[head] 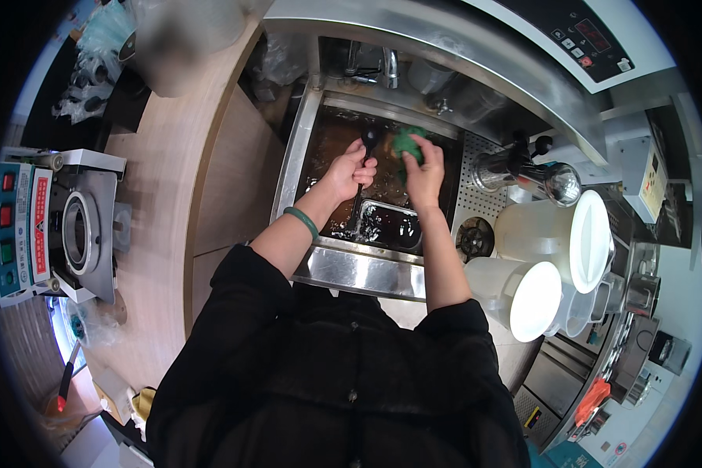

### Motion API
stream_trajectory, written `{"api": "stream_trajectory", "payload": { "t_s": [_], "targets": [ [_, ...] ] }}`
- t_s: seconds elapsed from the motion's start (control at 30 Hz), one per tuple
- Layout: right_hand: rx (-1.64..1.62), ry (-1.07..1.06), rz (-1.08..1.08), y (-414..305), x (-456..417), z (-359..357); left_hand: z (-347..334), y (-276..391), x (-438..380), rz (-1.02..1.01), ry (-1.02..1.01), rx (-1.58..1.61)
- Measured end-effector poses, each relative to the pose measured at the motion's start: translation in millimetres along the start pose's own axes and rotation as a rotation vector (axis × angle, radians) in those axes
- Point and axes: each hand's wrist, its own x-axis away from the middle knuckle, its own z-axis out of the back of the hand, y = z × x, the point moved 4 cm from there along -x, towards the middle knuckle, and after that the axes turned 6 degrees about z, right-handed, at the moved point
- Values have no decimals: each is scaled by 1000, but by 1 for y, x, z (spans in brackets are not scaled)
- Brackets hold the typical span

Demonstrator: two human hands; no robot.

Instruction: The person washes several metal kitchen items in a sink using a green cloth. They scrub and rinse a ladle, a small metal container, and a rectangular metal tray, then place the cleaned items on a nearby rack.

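Over a stainless steel sink [300, 126] with brownish water, my left hand [352, 171] grips a black long-handled spoon [370, 137]. Its bowl points up and away from me, and the handle runs down below my fist. My right hand [426, 169] pinches a green scouring pad [407, 144] to the right of the spoon, apart from it. A rectangular container [388, 224] lies in the near part of the sink, wet and glinting. The water hides whatever lies deeper.
A faucet [390, 67] rises behind the sink. On its right are a perforated drain board [481, 202], a metal pitcher rinser [469, 238] and white-lidded plastic pitchers [518, 298]. A wooden counter [158, 193] with a cup sealing machine [82, 231] stands on the left. A steel shelf edge [439, 44] overhangs the back.
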Motion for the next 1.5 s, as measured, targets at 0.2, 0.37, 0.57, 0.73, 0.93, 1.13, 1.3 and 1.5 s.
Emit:
{"api": "stream_trajectory", "payload": {
  "t_s": [0.2,0.37,0.57,0.73,0.93,1.13,1.3,1.5],
  "targets": [
    [497,-361,514,-24,-9,-34,-4,-12,3,-13,121,-170],
    [788,-555,400,7,-8,-54,-9,-15,7,-44,200,-379],
    [439,-484,-458,17,-6,-54,-6,-17,15,-182,363,-593],
    [-994,-85,-1202,72,11,-70,1,-9,18,-95,140,-406],
    [-781,29,-909,49,2,-22,0,-5,15,82,-92,-96],
    [25,17,-290,8,-1,-2,5,-8,9,59,-58,-166],
    [285,-159,76,-35,-9,-15,-12,-11,13,41,49,-296],
    [182,-347,-70,-17,-2,-28,-8,-2,11,-19,207,-327]
  ]
}}
